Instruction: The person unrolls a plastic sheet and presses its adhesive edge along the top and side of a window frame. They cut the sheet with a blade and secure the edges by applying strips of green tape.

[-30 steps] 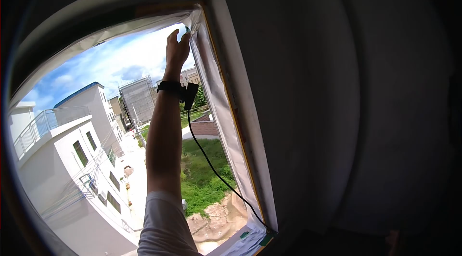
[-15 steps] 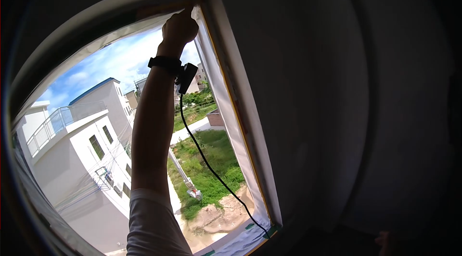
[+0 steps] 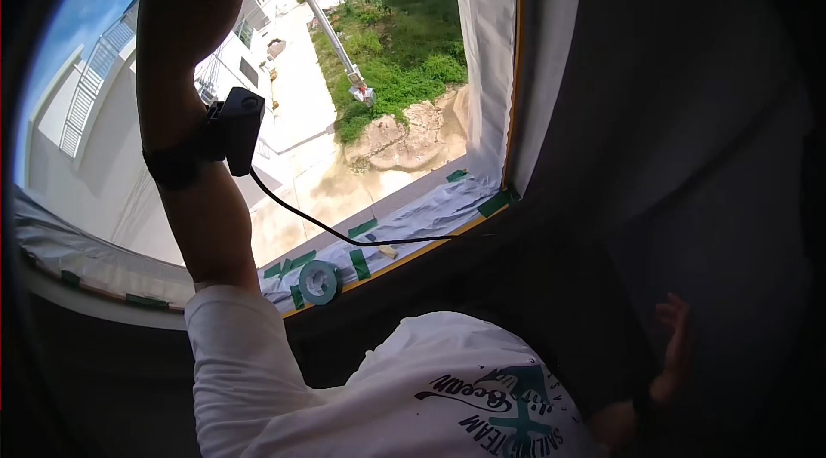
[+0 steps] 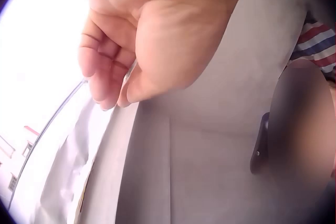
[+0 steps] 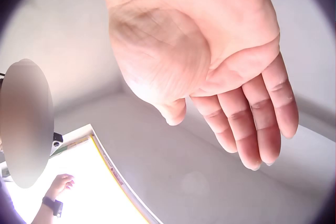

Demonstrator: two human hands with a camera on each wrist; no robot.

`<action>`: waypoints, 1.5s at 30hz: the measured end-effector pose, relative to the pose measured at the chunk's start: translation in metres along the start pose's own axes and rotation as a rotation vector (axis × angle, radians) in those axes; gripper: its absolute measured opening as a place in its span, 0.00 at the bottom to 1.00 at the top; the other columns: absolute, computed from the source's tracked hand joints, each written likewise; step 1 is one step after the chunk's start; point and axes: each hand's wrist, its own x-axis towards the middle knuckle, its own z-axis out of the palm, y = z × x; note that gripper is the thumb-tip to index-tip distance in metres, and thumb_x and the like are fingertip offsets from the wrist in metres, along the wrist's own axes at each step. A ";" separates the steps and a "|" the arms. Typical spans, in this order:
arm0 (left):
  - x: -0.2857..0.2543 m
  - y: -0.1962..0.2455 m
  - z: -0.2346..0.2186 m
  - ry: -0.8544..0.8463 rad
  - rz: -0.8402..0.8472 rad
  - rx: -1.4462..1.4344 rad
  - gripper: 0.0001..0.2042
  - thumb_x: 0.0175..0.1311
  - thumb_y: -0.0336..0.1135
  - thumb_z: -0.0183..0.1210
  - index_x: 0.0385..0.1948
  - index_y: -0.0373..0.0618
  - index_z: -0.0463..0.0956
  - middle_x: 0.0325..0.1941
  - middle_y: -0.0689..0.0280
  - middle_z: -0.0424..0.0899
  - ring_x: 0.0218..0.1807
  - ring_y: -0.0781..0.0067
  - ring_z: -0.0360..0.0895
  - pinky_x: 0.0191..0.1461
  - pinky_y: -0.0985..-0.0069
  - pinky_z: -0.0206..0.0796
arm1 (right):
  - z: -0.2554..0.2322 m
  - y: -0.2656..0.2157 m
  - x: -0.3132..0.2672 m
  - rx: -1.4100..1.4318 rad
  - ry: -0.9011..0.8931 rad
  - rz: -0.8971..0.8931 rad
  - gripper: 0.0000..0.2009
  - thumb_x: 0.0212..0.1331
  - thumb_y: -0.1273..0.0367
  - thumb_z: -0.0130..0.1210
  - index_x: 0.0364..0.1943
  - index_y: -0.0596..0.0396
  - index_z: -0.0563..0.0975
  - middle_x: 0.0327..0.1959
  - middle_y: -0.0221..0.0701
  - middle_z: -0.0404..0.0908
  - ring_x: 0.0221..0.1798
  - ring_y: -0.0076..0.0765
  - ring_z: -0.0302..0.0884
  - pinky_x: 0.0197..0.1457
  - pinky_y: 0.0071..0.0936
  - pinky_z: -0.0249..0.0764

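Note:
My left hand (image 3: 202, 2) is raised in front of the window, partly cut off by the top of the head view. In the left wrist view, its fingers (image 4: 105, 79) are loosely bent, with the thumb tip close to them and nothing seen held. White plastic film (image 3: 483, 54) lines the side of the window beside a yellow strip (image 3: 519, 19). Low at my right, my right hand (image 3: 675, 342) hangs in shadow. The right wrist view shows that palm (image 5: 231, 50) bare, fingers extended together.
A roll of green tape (image 3: 321, 283) rests on the film-covered sill (image 3: 413, 217), among several green tape strips (image 3: 360, 264). A black cable (image 3: 297, 215) runs from the left wrist camera (image 3: 237, 131) across the sill. Beyond the window lie grass and buildings.
My left hand touched the window's upper corner half a second ago and has come down away from it. The head view has tilted down, bringing the tape roll and my shirt into sight.

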 end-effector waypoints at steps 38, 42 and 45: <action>-0.612 -0.064 0.177 -0.381 -0.955 0.282 0.16 0.50 0.34 0.70 0.39 0.39 0.77 0.39 0.53 0.78 0.48 0.47 0.72 0.54 0.56 0.62 | 0.275 -0.151 0.064 -0.234 -0.861 -0.603 0.19 0.67 0.55 0.55 0.42 0.60 0.82 0.35 0.46 0.85 0.37 0.53 0.83 0.40 0.37 0.78; -0.642 -0.084 0.159 -0.173 -1.132 0.025 0.19 0.49 0.31 0.68 0.43 0.35 0.76 0.44 0.47 0.78 0.49 0.44 0.75 0.54 0.57 0.67 | 0.284 -0.135 0.067 -0.237 -0.930 -0.568 0.21 0.69 0.51 0.50 0.44 0.56 0.82 0.39 0.46 0.85 0.45 0.52 0.83 0.50 0.40 0.78; -0.645 -0.098 0.133 -0.240 -1.183 -0.053 0.18 0.66 0.33 0.59 0.53 0.32 0.73 0.46 0.54 0.83 0.49 0.62 0.79 0.55 0.69 0.70 | 0.286 -0.134 0.072 -0.282 -1.029 -0.555 0.22 0.70 0.51 0.48 0.49 0.54 0.81 0.46 0.40 0.85 0.49 0.50 0.82 0.55 0.36 0.76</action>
